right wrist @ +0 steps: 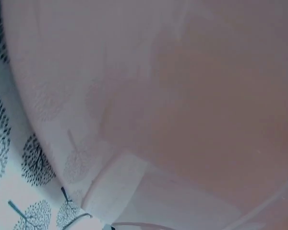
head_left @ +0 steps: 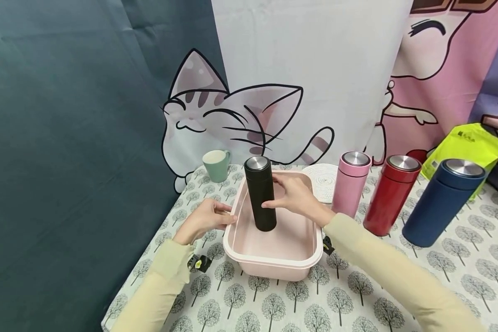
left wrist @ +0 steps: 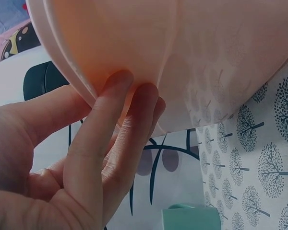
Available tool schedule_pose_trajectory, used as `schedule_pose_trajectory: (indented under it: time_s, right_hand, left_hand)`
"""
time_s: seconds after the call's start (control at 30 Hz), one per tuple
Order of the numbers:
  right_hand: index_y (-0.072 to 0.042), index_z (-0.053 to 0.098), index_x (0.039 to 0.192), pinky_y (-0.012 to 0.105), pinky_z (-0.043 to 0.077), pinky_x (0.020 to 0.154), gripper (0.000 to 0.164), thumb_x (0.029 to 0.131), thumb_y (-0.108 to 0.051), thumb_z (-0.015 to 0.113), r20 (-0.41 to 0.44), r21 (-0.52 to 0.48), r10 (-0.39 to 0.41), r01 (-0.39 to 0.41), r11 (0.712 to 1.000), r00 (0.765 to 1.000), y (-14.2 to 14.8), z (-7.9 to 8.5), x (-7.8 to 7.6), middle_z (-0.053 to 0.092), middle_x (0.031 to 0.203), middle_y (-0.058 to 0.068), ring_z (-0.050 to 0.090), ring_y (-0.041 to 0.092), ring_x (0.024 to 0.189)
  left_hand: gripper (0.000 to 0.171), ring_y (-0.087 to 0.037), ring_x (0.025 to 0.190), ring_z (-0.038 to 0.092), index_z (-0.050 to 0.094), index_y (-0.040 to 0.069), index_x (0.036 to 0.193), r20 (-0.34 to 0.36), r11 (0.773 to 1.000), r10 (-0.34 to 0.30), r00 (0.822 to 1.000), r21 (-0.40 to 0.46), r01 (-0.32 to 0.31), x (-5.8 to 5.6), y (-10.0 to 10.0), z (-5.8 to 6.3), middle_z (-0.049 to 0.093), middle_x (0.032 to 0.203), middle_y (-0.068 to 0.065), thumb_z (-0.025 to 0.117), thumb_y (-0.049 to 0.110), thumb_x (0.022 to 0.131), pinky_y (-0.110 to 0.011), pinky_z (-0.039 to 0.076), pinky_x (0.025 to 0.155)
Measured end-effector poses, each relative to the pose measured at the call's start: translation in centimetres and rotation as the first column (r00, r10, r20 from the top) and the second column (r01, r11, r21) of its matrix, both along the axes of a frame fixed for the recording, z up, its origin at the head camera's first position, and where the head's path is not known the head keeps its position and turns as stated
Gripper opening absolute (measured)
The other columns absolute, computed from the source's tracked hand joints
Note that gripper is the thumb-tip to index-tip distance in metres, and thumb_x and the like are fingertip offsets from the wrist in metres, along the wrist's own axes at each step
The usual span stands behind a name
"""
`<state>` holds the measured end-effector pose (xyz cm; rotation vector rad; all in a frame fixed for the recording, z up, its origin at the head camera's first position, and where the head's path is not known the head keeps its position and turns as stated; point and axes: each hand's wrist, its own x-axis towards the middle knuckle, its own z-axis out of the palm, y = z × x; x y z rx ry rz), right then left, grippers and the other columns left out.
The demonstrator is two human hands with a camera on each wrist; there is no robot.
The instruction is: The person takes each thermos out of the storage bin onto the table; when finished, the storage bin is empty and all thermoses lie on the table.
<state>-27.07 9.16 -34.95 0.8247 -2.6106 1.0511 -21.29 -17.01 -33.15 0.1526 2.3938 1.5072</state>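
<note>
A pale pink plastic basin (head_left: 269,263) stands on the table. My left hand (head_left: 205,217) pinches its left rim, with the thumb on the rim and the fingers against the outer wall, as the left wrist view shows. In my right hand (head_left: 296,196) is a black thermos (head_left: 260,196) with a silver-topped lid, nearly upright, its lower part inside the basin. The thumb lies across the thermos's near side; the other fingers are partly behind it. The right wrist view shows only the basin's outer wall (right wrist: 192,96) close up, so the right hand is hidden there.
Pink (head_left: 350,184), red (head_left: 392,196) and blue (head_left: 441,203) thermoses stand to the right of the basin. Behind them are a white woven mat (head_left: 323,180) and a lime-green bag (head_left: 465,145). A green mug (head_left: 216,166) stands at the back left, near the table's left edge.
</note>
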Motion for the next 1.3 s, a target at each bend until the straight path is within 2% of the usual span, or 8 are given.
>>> schedule_pose_trajectory:
  time_s: [0.17, 0.37, 0.73, 1.07, 1.3]
  right_hand:
    - [-0.015, 0.054, 0.138, 0.047, 0.051, 0.102, 0.081, 0.071, -0.048, 0.084, 0.058, 0.055, -0.012, 0.008, 0.998, 0.998, -0.2, 0.0, -0.3, 0.062, 0.134, 0.011, 0.057, 0.028, 0.126]
    - [-0.01, 0.049, 0.141, 0.043, 0.05, 0.105, 0.084, 0.073, -0.042, 0.085, 0.113, 0.043, 0.015, -0.02, 0.999, 0.994, -0.4, 0.0, -0.4, 0.06, 0.135, 0.014, 0.058, 0.029, 0.125]
    - [-0.008, 0.05, 0.134, 0.04, 0.056, 0.098, 0.071, 0.077, -0.033, 0.084, 0.128, -0.06, 0.09, -0.083, 0.995, 0.988, -0.7, -0.3, 0.1, 0.066, 0.125, 0.01, 0.066, 0.027, 0.113]
    - [-0.011, 0.052, 0.133, 0.037, 0.057, 0.096, 0.071, 0.074, -0.035, 0.085, 0.111, -0.078, 0.06, -0.051, 0.996, 0.992, -0.1, -0.1, 0.9, 0.067, 0.121, 0.008, 0.065, 0.024, 0.111]
    - [-0.009, 0.053, 0.132, 0.036, 0.056, 0.097, 0.071, 0.073, -0.03, 0.086, 0.097, -0.187, 0.052, -0.033, 0.982, 0.994, 0.2, 0.2, 1.6, 0.068, 0.115, 0.009, 0.067, 0.025, 0.11]
  left_hand:
    - [0.039, -0.032, 0.09, 0.073, 0.06, -0.014, 0.122, -0.013, 1.0, -0.016, 1.0, 0.001, 0.016, 0.0, 0.0, 0.1, 0.07, 0.106, -0.027, 0.07, 0.001, 0.087, -0.036, 0.063, 0.08]
    - [0.039, -0.031, 0.089, 0.073, 0.06, -0.013, 0.122, -0.007, 1.0, -0.014, 1.0, 0.008, 0.014, 0.2, -0.1, 0.2, 0.069, 0.108, -0.027, 0.07, 0.001, 0.087, -0.036, 0.062, 0.081]
    - [0.039, -0.029, 0.087, 0.073, 0.06, -0.014, 0.121, -0.027, 1.0, 0.003, 1.0, -0.025, -0.003, 0.3, 0.0, 0.0, 0.071, 0.104, -0.025, 0.07, 0.003, 0.088, -0.036, 0.062, 0.081]
    - [0.039, -0.026, 0.084, 0.073, 0.061, -0.013, 0.119, -0.04, 0.999, 0.015, 0.999, -0.039, -0.016, 0.5, 0.5, 0.3, 0.071, 0.104, -0.024, 0.071, 0.005, 0.087, -0.035, 0.063, 0.08]
    - [0.035, -0.022, 0.081, 0.072, 0.064, -0.012, 0.116, -0.076, 0.998, 0.007, 0.997, -0.064, -0.012, 0.7, 0.1, 0.3, 0.071, 0.106, -0.024, 0.071, 0.005, 0.086, -0.034, 0.063, 0.079]
